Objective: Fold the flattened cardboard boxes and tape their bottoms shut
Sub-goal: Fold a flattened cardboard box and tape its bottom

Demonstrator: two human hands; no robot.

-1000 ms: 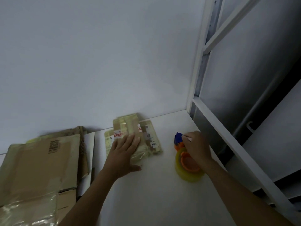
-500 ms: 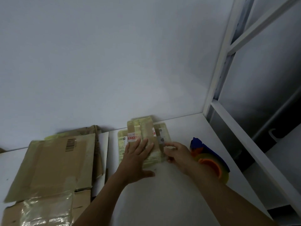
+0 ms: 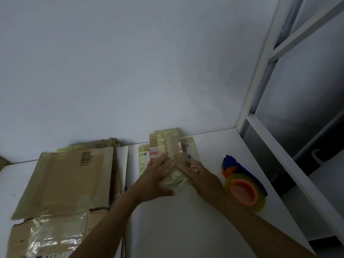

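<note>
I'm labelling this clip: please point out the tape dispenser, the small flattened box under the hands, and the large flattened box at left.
tape dispenser (image 3: pixel 243 194), head view, on its orange hub.
small flattened box (image 3: pixel 168 144), head view, on its taped far flap.
large flattened box (image 3: pixel 68 179), head view, on its bare middle panel.

Table (image 3: pixel 176 229) layout as I see it
Large flattened boxes (image 3: pixel 70 179) lie left; small flattened boxes (image 3: pixel 167 144) sit centre-far by the wall, under the left hand (image 3: pixel 156 177) and right hand (image 3: pixel 202 177); tape dispenser (image 3: pixel 242 190) right of them.
</note>
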